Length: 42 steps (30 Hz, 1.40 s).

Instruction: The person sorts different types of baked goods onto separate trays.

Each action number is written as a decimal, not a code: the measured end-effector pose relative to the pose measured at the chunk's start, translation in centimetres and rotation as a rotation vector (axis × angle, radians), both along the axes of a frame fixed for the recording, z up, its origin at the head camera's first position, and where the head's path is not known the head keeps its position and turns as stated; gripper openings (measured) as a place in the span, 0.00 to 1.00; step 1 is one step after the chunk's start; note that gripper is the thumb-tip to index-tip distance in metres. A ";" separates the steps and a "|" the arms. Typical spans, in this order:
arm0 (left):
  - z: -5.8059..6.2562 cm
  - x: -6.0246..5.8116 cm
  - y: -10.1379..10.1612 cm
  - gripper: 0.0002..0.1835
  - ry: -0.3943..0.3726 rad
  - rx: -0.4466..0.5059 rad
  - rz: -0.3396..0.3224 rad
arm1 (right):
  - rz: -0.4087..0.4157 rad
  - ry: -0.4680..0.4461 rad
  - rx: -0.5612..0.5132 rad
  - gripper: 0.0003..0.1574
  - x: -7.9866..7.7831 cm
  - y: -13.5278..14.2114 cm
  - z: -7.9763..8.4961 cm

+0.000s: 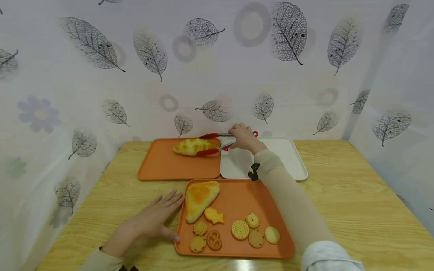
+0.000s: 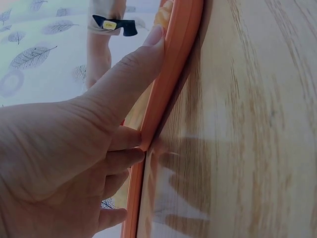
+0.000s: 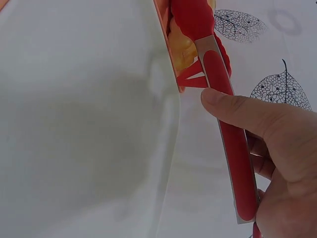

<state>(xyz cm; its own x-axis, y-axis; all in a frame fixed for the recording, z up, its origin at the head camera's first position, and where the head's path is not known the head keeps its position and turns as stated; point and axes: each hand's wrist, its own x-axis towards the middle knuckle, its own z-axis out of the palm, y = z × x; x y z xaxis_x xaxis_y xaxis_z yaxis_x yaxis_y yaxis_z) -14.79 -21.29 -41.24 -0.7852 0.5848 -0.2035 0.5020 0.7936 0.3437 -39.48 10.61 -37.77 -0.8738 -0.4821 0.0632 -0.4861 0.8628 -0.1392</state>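
While my right grip [image 1: 245, 137] is curled round the tongs [image 3: 232, 148], thumb pressed to one red-lined arm and the fingers on the far side, the tongs' red ends flank the long pastry [image 1: 189, 146], one behind it and one in front. That pastry is at the right-hand back part of the rear orange tray [image 1: 176, 167]; whether it is lifted or resting there I cannot tell. My left grip [image 1: 152, 218] has hold of nothing: its fingers are spread and nearly straight, touching the left rim of the front orange tray [image 1: 240, 195], the thumb at the same rim nearer to me.

On that tray a triangular bread [image 1: 200, 199] lies in the far left corner, a fish-shaped biscuit [image 1: 213, 215] just beside it. Nearer to me are a swirled biscuit [image 1: 200, 228], a pretzel [image 1: 214, 241] and a speckled biscuit [image 1: 198, 244], and four more biscuits [image 1: 255, 238] lie grouped to the right. Just beside the rear orange tray sits a white tray [image 1: 237, 167], my right forearm [image 1: 295, 203] partly above it. All three trays stand on the wood-grained bench [image 1: 339, 188], with a leaf-printed cloth [image 1: 223, 82] behind
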 end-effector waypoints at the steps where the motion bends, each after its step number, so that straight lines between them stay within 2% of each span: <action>1: 0.0 0.0 0.0 0.65 0.001 0.001 0.000 | -0.002 0.000 0.002 0.41 0.0 0.0 -0.1; 11: -0.4 -0.2 0.0 0.65 -0.007 0.001 0.002 | -0.026 -0.028 0.011 0.43 0.0 -0.3 -0.2; 17: -0.2 -0.1 0.0 0.65 -0.013 0.009 0.005 | -0.029 -0.033 0.014 0.44 0.1 -0.5 -0.2; 27: 0.1 -0.1 0.1 0.65 -0.025 0.011 0.007 | 0.010 -0.011 -0.030 0.45 0.6 0.0 0.3; 33: 0.1 -0.2 0.1 0.65 -0.031 -0.002 0.009 | 0.064 0.043 -0.045 0.45 1.6 1.1 1.1; 42: 0.4 -0.2 0.2 0.64 -0.055 0.007 0.009 | 0.141 0.095 -0.076 0.44 4.4 2.9 2.5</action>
